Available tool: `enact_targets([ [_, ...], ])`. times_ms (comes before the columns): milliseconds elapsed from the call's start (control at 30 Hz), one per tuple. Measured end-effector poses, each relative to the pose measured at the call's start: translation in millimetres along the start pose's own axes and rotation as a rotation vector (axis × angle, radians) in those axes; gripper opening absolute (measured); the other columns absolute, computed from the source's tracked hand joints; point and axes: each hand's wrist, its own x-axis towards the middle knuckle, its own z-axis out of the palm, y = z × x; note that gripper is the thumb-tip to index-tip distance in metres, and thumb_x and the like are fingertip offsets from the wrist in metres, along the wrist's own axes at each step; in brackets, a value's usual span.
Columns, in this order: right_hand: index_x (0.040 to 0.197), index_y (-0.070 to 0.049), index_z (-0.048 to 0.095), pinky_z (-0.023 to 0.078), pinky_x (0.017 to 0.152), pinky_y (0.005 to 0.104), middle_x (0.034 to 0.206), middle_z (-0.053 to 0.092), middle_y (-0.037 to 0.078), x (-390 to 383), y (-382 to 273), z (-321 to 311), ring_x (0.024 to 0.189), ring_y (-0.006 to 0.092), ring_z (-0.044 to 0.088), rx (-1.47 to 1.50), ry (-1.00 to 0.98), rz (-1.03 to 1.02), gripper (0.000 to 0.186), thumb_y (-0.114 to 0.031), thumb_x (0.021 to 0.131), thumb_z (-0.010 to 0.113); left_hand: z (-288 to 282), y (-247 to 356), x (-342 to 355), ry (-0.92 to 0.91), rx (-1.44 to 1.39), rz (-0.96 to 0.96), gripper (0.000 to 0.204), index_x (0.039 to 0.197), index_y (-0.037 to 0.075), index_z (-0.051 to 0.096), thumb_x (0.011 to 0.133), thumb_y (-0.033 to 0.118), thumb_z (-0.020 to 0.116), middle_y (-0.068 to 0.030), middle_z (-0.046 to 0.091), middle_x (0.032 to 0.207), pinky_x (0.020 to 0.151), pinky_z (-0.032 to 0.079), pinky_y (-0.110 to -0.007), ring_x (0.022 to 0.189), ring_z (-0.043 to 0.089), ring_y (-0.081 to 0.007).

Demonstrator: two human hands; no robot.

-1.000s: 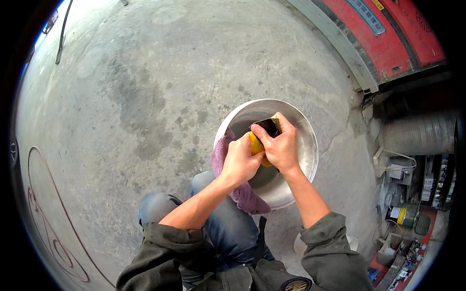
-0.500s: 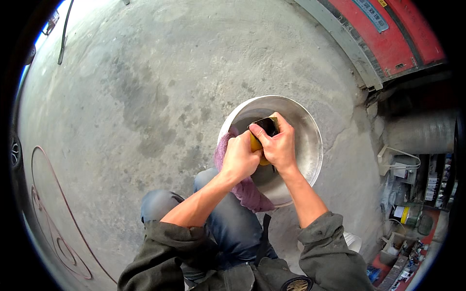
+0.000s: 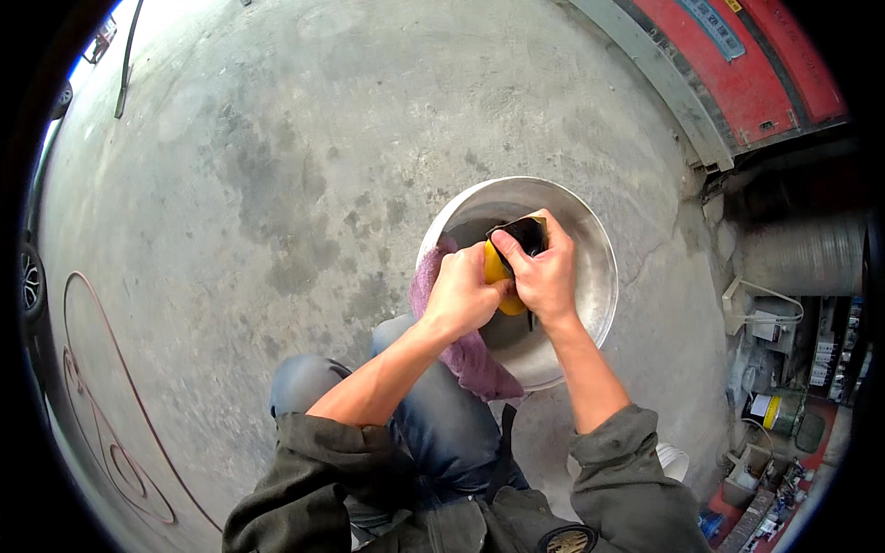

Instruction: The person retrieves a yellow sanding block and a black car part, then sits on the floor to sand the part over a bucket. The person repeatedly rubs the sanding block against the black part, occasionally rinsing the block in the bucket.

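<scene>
A round metal basin [image 3: 590, 230] stands on the concrete floor in front of my knees. Both hands are over it. My right hand [image 3: 542, 276] grips a yellow and black object [image 3: 505, 260], its black end sticking up past my fingers. My left hand [image 3: 458, 295] presses against the yellow part from the left, fingers curled on it. A purple cloth [image 3: 470, 355] hangs over the basin's near rim and down beside my knee. What the object is exactly stays hidden by my fingers.
Stained concrete floor [image 3: 277, 184] stretches to the left and ahead. A red shutter with a grey frame [image 3: 737, 64] runs along the upper right. Cluttered tins, boxes and cables [image 3: 784, 387] fill the right edge. A hose [image 3: 101, 433] curves at lower left.
Both hands have stayed over the basin on the yellow and black object, shifting only slightly; the view has drifted a little.
</scene>
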Motion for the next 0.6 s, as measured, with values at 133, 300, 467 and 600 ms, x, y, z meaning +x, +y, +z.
enact_targets([
  [133,0.084,0.000,0.061,0.049,0.062,0.0284,0.075,0.067,0.005,4.0,18.8,13.6,0.067,0.0100,0.058,-0.064,0.178,-0.015,0.021,-0.012,0.082,0.077,8.1,2.9,-4.2,0.007,0.205,0.045,0.023,0.094,-0.005,0.061,0.075,0.001,0.071,-0.0256,0.067,0.083,0.071,0.053,-0.039,0.083,0.070,-0.0362],
  [300,0.094,0.001,0.066,0.051,0.067,0.0273,0.083,0.069,0.002,14.2,11.2,-5.2,0.076,0.0100,0.062,0.420,-0.049,0.345,0.017,-0.010,0.085,0.075,-3.0,-4.3,1.9,-0.011,-0.059,-0.022,0.025,0.090,-0.007,0.061,0.073,0.005,0.074,-0.0271,0.067,0.086,0.073,0.052,-0.044,0.086,0.067,-0.0420],
  [467,0.085,0.001,0.058,0.050,0.064,0.0324,0.075,0.067,0.009,-3.2,4.3,0.5,0.068,0.0132,0.061,-0.069,-0.048,-0.007,0.020,-0.009,0.081,0.075,1.9,-6.7,2.6,-0.017,-0.004,-0.063,0.019,0.091,-0.006,0.060,0.074,0.001,0.067,-0.0192,0.069,0.081,0.070,0.052,-0.037,0.077,0.068,-0.0228],
  [600,0.083,0.001,0.057,0.049,0.063,0.0324,0.074,0.067,0.009,-4.6,10.8,9.2,0.067,0.0141,0.060,-0.038,0.073,0.039,0.019,-0.010,0.083,0.073,8.3,-11.6,1.2,0.052,0.094,0.037,0.017,0.087,-0.006,0.059,0.073,0.001,0.065,-0.0232,0.066,0.077,0.068,0.052,-0.040,0.075,0.069,-0.0325],
])
